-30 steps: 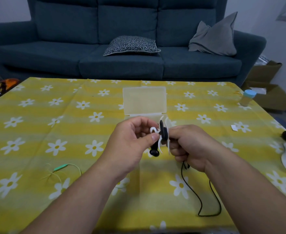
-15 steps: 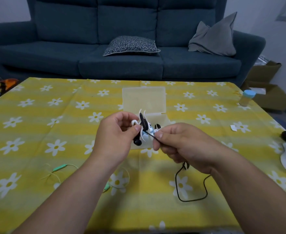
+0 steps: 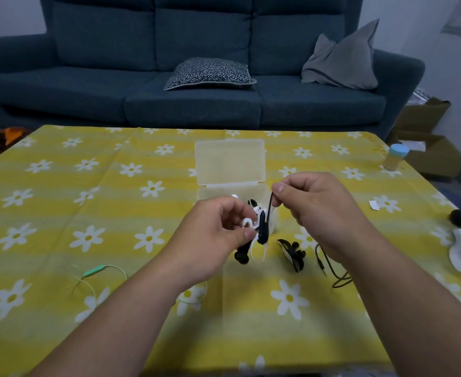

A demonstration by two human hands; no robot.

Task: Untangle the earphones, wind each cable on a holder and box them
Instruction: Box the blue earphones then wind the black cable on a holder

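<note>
Both hands pinch: left hand [image 3: 215, 240] holds the white holder [image 3: 247, 222], long axis near upright — right hand [image 3: 316, 205] holds the black cable [image 3: 270, 205] just above-right of it.

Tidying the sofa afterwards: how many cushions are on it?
2: a patterned cushion lying flat on the middle seat, and a grey cushion propped at the right end. None seem hidden.

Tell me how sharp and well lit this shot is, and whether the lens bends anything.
Head view: dim indoor light, no glare; soft shadow on the tablecloth between the forearms; holder in the left hand and cable pinched by the right hand slightly soft; wide lens stretches the forearms at the bottom.
</note>
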